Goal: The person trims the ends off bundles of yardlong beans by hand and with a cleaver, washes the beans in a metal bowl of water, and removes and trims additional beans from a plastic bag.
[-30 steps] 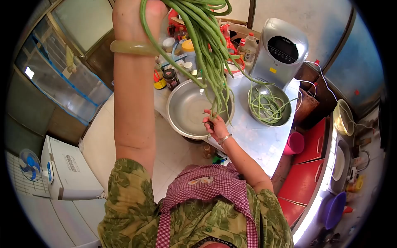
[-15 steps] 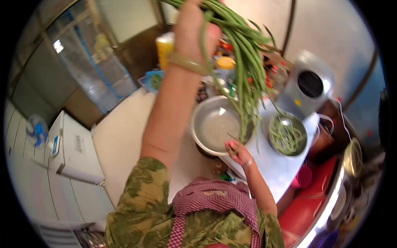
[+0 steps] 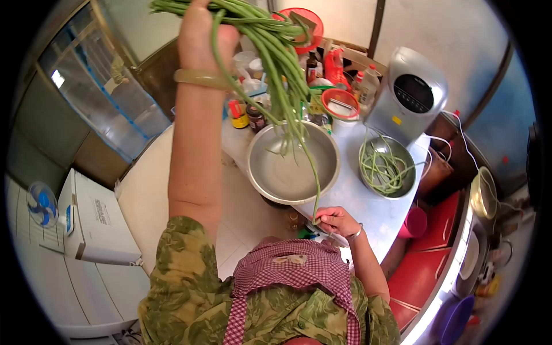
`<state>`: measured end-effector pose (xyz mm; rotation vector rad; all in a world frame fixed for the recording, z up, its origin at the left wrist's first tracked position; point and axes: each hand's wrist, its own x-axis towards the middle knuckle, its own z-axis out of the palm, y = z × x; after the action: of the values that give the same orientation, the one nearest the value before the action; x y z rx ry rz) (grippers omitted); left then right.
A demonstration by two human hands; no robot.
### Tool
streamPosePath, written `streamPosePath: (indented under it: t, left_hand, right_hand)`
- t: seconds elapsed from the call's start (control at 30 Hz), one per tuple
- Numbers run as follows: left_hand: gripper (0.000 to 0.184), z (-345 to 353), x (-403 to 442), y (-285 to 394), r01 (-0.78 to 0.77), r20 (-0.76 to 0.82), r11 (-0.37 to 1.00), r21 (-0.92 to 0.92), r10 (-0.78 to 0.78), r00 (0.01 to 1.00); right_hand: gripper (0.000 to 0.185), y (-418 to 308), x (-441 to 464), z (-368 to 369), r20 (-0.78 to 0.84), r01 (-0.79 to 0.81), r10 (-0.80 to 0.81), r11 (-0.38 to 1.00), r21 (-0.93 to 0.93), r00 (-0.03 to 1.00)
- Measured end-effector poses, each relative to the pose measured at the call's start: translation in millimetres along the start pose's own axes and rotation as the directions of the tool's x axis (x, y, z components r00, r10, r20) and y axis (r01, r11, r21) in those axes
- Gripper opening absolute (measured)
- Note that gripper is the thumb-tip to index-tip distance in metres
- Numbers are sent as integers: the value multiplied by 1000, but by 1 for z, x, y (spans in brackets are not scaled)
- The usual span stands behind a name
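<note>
High up in front, my left hand is closed around a thick bunch of long green beans, which hangs down over a wide metal basin. Low at the basin's front edge, my right hand pinches the lower tip of one long bean that stretches down from the bunch. To the right, a smaller metal bowl holds loose long beans. The fingertips of my left hand are partly cut off at the top of the view.
Behind the basin stand bottles, jars and a red-rimmed strainer. A silver appliance stands at the back right of the table. Red cabinets lie right; a white chest and a small fan are left.
The view has shifted, and the bunch and my left hand appear farther left. One bean now stretches clearly from the bunch to my right hand's fingers.
</note>
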<state>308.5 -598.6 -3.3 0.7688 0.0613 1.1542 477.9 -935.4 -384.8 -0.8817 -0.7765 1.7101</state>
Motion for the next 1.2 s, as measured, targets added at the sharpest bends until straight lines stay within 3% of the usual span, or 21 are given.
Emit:
streamPosePath:
  t: [0.07, 0.1, 0.17, 0.37, 0.5, 0.67, 0.77, 0.87, 0.97, 1.07, 1.2]
  left_hand:
    - [12, -3, 7, 2, -21, -3, 1000, 14, 21, 1000]
    - [12, -9, 14, 6, 66, -4, 992, -107, -66, 998]
    - [12, -6, 13, 5, 41, -32, 997, -63, -43, 999]
    - [16, -16, 29, 11, -4, -68, 1000, -1, 4, 998]
    - [18, -12, 24, 9, 38, -49, 999, -34, -40, 998]
    - [20, 3, 19, -1, -8, -122, 999, -37, 4, 993]
    - [19, 5, 19, -5, 79, -11, 991, -108, -81, 997]
    - [18, 12, 19, -6, 148, 79, 977, -153, -137, 987]
    - [19, 26, 20, -1, 189, 80, 960, -208, -176, 981]
    - [19, 34, 18, 4, 267, 196, 942, -202, -228, 954]
    - [22, 48, 21, 17, 324, 170, 920, -218, -292, 941]
  right_hand:
    - [22, -9, -5, 1, 33, 66, -63, 993, -96, 997]
    - [20, -14, -8, 5, 28, 91, -88, 980, -174, 996]
    - [17, -22, -13, 18, 25, 134, -133, 934, -331, 991]
    - [16, -6, -11, 14, -243, 37, -209, 824, -566, 947]
    - [18, 10, 6, -1, -380, 29, -218, 895, -445, 899]
    - [20, 43, 35, -32, -475, 156, -431, 844, -513, 768]
    - [22, 33, 42, -34, -557, 90, -246, 952, -293, 793]
    - [21, 30, 54, -35, -464, 72, -3, 989, 133, 886]
    - [18, 41, 83, -44, -413, 176, -66, 957, 233, 908]
    - [15, 41, 117, -54, -439, 260, -99, 910, 322, 893]
    - [17, 24, 153, -77, -576, 443, -193, 833, 331, 794]
